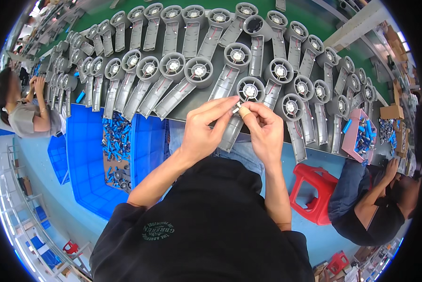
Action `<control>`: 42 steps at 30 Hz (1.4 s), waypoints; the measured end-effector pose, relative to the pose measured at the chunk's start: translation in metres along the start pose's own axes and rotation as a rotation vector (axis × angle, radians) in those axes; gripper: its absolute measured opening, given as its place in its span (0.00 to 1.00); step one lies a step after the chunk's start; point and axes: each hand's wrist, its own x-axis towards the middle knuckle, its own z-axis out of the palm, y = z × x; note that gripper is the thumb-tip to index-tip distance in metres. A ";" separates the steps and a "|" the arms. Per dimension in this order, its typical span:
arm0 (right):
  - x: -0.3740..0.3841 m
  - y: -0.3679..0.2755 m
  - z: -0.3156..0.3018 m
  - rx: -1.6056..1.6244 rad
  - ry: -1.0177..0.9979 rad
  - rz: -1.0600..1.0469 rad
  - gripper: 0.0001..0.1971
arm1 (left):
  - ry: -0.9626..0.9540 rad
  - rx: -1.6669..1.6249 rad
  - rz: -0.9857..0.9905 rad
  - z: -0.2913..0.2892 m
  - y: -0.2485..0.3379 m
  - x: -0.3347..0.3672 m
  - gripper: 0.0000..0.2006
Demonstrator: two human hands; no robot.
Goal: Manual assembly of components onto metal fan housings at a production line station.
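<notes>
Between the fingertips of both hands is a small white-and-silver part (236, 108), too small to make out its kind. My left hand (204, 128) pinches it from the left, and my right hand (263, 130) pinches it from the right with thumb and finger. Right below the fingers lies a grey handheld fan housing (230, 135), its handle toward me and its round fan head (250, 88) just beyond my fingertips. Another grey fan housing (293, 107) lies to the right of my right hand.
Rows of grey fan housings (172, 66) cover the table. A pink bin (359, 134) of blue cylindrical cells stands at right. Blue crates (86, 160) sit at left below the table edge, near a red stool (314, 192) at right. One person sits at each side.
</notes>
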 end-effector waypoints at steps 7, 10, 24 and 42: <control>0.002 -0.002 -0.008 0.076 -0.057 0.136 0.07 | -0.173 -0.060 0.091 -0.013 -0.004 0.006 0.19; 0.003 -0.007 -0.010 -0.129 -0.045 -0.052 0.05 | -0.200 0.015 0.150 -0.017 -0.007 0.008 0.20; 0.014 0.010 -0.004 -0.505 0.011 -0.682 0.07 | -0.226 0.076 0.172 -0.023 -0.010 0.005 0.20; 0.007 -0.003 -0.001 -0.601 0.058 -0.709 0.07 | -0.204 0.031 0.147 -0.017 -0.005 0.015 0.17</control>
